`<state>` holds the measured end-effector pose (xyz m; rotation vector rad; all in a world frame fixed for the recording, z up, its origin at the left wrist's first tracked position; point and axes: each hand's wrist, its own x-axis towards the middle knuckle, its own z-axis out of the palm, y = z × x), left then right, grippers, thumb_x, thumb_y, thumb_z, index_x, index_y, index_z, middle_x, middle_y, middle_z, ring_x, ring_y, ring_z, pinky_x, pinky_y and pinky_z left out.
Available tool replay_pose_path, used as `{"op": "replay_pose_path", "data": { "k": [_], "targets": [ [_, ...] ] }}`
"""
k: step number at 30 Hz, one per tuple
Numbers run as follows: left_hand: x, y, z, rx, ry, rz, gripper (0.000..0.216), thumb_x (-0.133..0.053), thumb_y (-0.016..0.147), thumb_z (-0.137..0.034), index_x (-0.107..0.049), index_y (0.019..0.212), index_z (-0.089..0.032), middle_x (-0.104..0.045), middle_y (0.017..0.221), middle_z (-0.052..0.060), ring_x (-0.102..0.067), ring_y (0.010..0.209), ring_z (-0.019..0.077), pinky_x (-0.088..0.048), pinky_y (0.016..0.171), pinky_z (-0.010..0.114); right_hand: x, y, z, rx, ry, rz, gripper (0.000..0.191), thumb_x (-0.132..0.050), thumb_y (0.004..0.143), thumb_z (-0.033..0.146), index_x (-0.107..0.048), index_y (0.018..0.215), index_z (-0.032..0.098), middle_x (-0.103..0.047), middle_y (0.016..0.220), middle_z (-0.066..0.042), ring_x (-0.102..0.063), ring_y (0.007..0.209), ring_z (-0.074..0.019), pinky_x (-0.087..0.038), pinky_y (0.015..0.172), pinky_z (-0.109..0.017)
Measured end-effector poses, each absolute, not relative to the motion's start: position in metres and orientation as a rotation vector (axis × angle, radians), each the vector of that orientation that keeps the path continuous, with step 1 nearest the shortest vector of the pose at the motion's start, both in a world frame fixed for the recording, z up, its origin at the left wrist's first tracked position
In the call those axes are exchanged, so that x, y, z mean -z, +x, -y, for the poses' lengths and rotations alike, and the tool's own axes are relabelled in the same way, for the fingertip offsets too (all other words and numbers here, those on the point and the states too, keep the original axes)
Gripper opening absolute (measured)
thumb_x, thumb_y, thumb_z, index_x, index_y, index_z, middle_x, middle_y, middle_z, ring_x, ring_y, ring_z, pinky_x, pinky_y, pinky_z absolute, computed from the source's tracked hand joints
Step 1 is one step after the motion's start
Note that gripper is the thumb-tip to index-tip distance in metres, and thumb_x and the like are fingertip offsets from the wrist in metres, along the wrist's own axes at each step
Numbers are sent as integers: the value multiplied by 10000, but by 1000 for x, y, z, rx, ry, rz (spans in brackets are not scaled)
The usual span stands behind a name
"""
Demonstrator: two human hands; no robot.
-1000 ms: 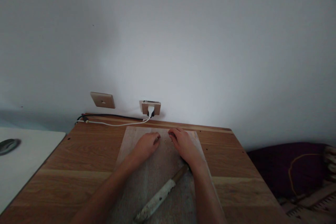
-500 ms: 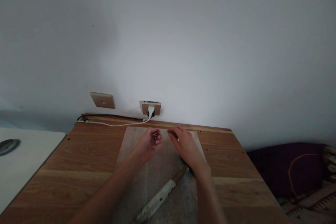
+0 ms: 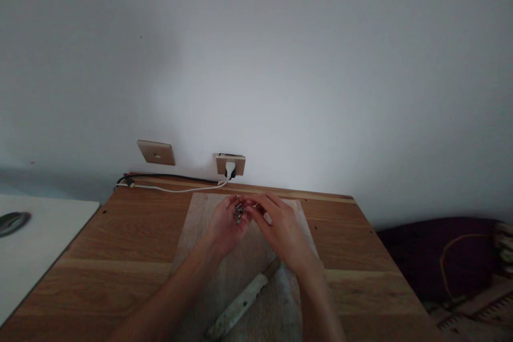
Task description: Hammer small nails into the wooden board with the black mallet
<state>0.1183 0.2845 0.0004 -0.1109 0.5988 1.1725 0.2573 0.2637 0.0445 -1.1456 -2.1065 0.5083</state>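
My left hand [image 3: 226, 226] is turned palm up and cupped over the far part of a pale, worn board [image 3: 202, 214]. In its palm lies a small heap of silvery metal screws [image 3: 239, 212]. From the right, my right hand [image 3: 278, 222] reaches across, its thumb and fingers pinched together at the edge of the heap. Whatever sits between those fingertips is too small to make out. Below the hands, a long knife-like tool [image 3: 240, 307] with a whitish, stained length and a brown wooden end lies slantwise on the board.
The board rests on a brown wooden tabletop [image 3: 132, 230] against a pale wall. A white plug [image 3: 230, 168] sits in a wall socket, its cable [image 3: 180, 191] running left along the back edge. A white surface [image 3: 48, 246] stands left; dark purple fabric [image 3: 436, 256] lies right.
My left hand has turned its palm upward and opened somewhat, so the screws show. My right hand has moved left, bringing its fingertips to the heap.
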Motion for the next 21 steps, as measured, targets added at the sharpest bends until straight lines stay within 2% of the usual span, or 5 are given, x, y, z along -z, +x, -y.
{"op": "replay_pose_path", "data": {
  "k": [7,11,17,19,21],
  "targets": [
    [-3,132,-272,-1117,-59,-625,352,-371,1009,-105,-639,783,-129,-696,734,63,-662,592,111,-578,591,203,-52,265,-261,-407,-1119,1977,201,-578,999,139,-724,1100,233,-720,1020,-53,-705,868,-170,-585,785,-280],
    [1,133,-271,-1121,0,-619,304,-398,1011,-146,-680,900,-118,-759,915,126,-745,841,172,-620,735,255,-49,276,-262,-334,-1153,1914,182,-562,1023,210,-712,1119,245,-714,998,-48,-696,890,-183,-558,805,-311],
    [4,129,-278,-1146,-86,-783,296,-409,1019,-168,-671,925,-70,-744,878,176,-744,794,197,-621,698,262,-48,280,-263,-303,-1139,1899,164,-580,1021,202,-705,1115,251,-705,977,-20,-684,851,-162,-526,797,-300],
    [3,128,-279,-1178,-70,-750,256,-448,1004,-157,-672,905,-82,-745,894,170,-745,811,201,-625,706,266,-48,277,-263,-309,-1122,1908,154,-581,1021,198,-704,1102,242,-702,965,-20,-683,850,-160,-526,791,-292],
    [1,127,-280,-1212,-107,-800,245,-454,977,-98,-661,845,-101,-728,812,134,-727,740,177,-613,661,244,-49,276,-264,-319,-1121,1911,149,-577,1023,197,-700,1099,235,-699,961,-22,-680,847,-159,-526,788,-288]
  ]
}}
